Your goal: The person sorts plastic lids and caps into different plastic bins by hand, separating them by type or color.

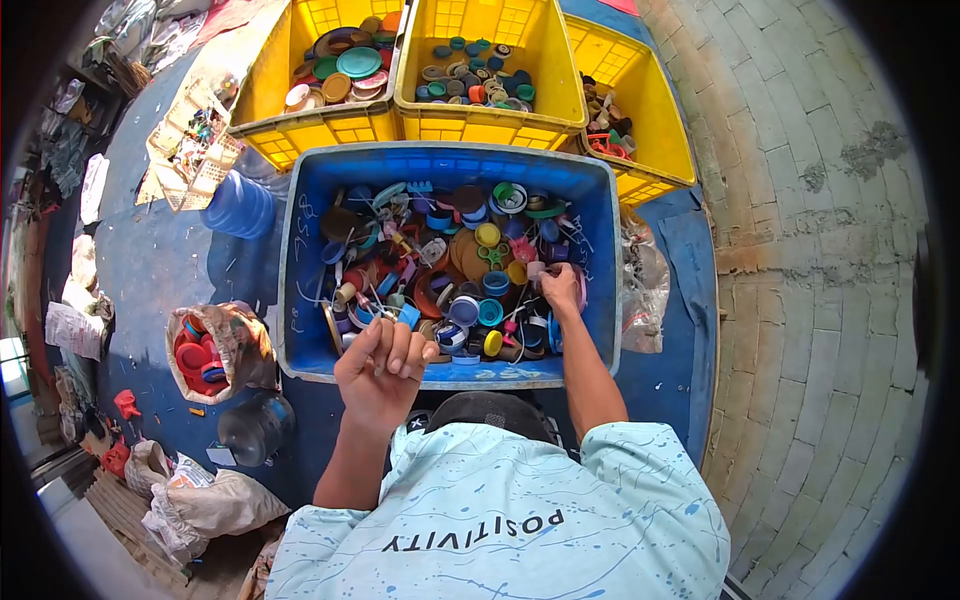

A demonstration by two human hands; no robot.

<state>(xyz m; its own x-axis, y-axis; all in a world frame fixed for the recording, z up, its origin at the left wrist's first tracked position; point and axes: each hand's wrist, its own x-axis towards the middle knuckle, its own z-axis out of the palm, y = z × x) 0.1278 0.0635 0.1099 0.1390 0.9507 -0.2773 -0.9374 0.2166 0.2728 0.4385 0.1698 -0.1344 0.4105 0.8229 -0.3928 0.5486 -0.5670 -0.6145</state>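
Note:
A large blue crate (450, 156) stands before me, filled with mixed plastic caps, lids and small plastic bits. Over its near left edge my left hand (382, 365) is raised, fingers curled in; whatever they hold, if anything, is hidden. My right hand (563, 290) reaches into the crate's right side, its fingertips closed at a pale pink cap (535, 271). Near that hand lie a teal cap (495, 284), green scissor-like handles (492, 256) and a yellow cap (487, 235). A light blue piece (409, 316) lies just beyond my left hand.
Behind the crate stand three yellow crates, the left (262, 80) with large lids, the middle (490, 125) with small caps, the right (655, 185) with mixed pieces. A sack (250, 345) of red lids, a blue water jug (238, 205) and a cream basket (185, 175) are leftward.

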